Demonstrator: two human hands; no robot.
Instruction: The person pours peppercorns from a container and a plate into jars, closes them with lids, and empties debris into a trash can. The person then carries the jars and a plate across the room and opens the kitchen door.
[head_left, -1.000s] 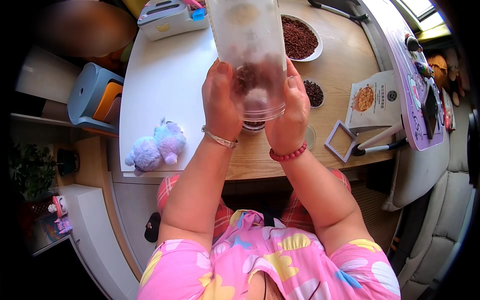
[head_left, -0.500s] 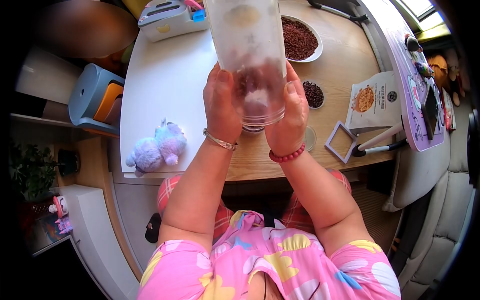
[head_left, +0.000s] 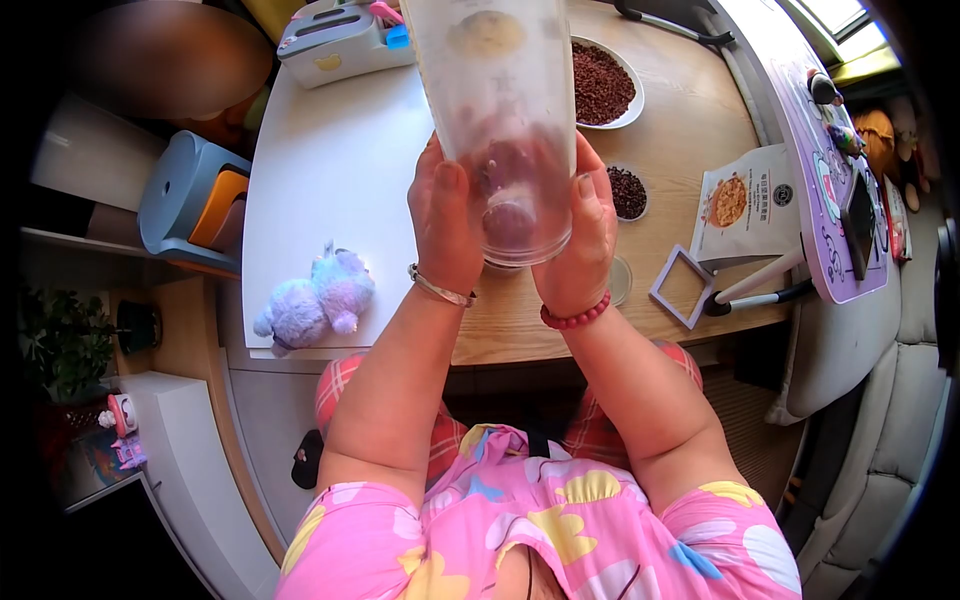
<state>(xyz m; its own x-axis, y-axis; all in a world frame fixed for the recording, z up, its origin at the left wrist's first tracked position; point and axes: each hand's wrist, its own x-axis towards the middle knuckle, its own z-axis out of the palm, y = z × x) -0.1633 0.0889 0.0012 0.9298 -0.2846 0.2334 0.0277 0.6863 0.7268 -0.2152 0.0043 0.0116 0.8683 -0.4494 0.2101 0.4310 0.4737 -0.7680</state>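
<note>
A tall translucent plastic container point(head_left: 500, 110) is raised over the table, its round rim end toward me. My left hand point(head_left: 445, 220) wraps its left side and my right hand point(head_left: 580, 225) grips its right side; the fingers behind it show blurred through the wall. Under the container, a small part of another vessel shows, mostly hidden. Just right of my hands are a small bowl of dark pieces point(head_left: 628, 192) and a round clear lid point(head_left: 620, 280). Farther back lies a white dish point(head_left: 638, 100) of reddish-brown bits.
A fluffy plush toy point(head_left: 315, 300) lies on the white board point(head_left: 330, 170) at left, with a grey-white box point(head_left: 340, 55) behind. On the right are a lilac square frame point(head_left: 683, 287), a printed bag point(head_left: 750, 200) and a purple folding table point(head_left: 835, 250). A blue stool point(head_left: 180, 190) stands left.
The container, held in both hands, has moved slightly down and toward me, and now covers more of the vessel under it.
</note>
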